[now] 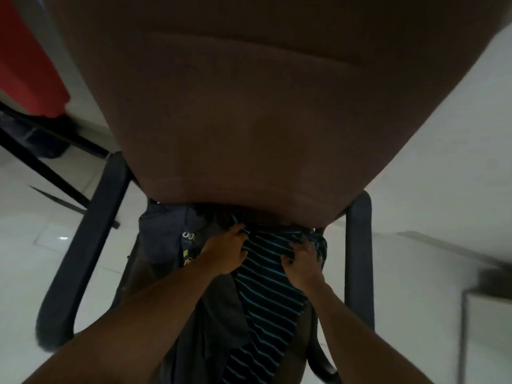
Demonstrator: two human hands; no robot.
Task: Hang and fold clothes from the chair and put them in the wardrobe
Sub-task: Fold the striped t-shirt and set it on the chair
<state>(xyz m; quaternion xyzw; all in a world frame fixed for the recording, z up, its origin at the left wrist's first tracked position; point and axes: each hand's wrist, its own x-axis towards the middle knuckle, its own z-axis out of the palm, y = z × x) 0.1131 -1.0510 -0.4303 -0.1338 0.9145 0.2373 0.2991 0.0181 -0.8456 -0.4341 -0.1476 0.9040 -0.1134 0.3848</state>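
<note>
A brown upholstered chair (249, 106) with black armrests fills the upper view, its backrest looming over the seat. On the seat lies a pile of clothes. A black garment with blue stripes (266, 295) runs from the seat's back toward me. My left hand (225, 250) grips its upper left edge, and my right hand (302, 261) clutches its upper right edge. A dark navy garment with a printed logo (171, 236) lies at the left of the pile. A dark brown piece (221, 309) lies under the striped one.
The black left armrest (86, 245) and right armrest (358, 259) flank the seat. A red object (27, 56) with black metal legs stands at the upper left. Pale tiled floor (415, 273) surrounds the chair. A grey edge (490, 286) shows at the right.
</note>
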